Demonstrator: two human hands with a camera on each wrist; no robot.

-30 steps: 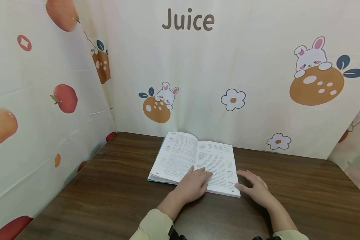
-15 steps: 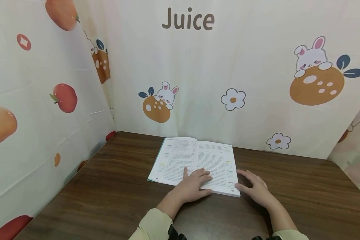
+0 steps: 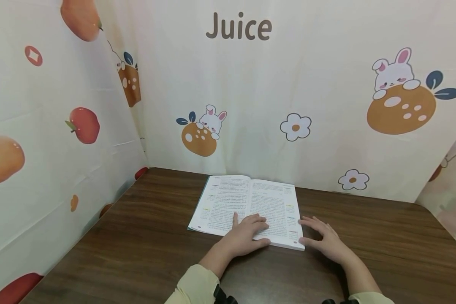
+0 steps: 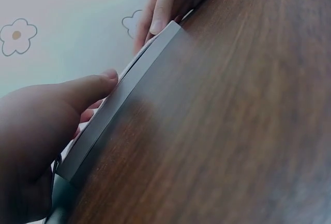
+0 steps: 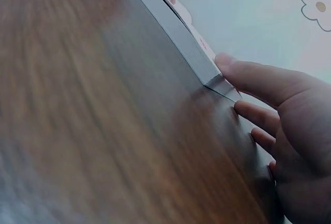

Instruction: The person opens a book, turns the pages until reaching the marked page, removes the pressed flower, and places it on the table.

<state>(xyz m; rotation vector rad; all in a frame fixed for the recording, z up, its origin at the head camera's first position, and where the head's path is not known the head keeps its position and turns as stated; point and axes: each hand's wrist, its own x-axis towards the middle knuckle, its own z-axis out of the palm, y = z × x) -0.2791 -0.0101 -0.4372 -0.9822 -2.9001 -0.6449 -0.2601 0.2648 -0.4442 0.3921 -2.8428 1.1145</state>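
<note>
An open book (image 3: 228, 194) with printed pages and a teal cover edge lies on the brown table. My left hand (image 3: 244, 237) rests across its lower middle, fingers spread over the right page. In the left wrist view its thumb lies at the bottom edge of the page block (image 4: 116, 100). My right hand (image 3: 327, 241) is at the book's right edge, fingers loosely bent. The right wrist view has the right thumb (image 5: 248, 76) touching the page corner, while the other fingers lie beside the book near the table.
The wooden table (image 3: 129, 245) extends on both sides of the book. Behind it hangs a pale curtain (image 3: 251, 84) printed with rabbits, flowers and the word Juice. Another fruit-print curtain (image 3: 53, 169) borders the left side.
The book's left side, raised and thicker a second ago, now lies flatter. My left hand has spread its fingers and moved its thumb outward. The right hand has barely moved.
</note>
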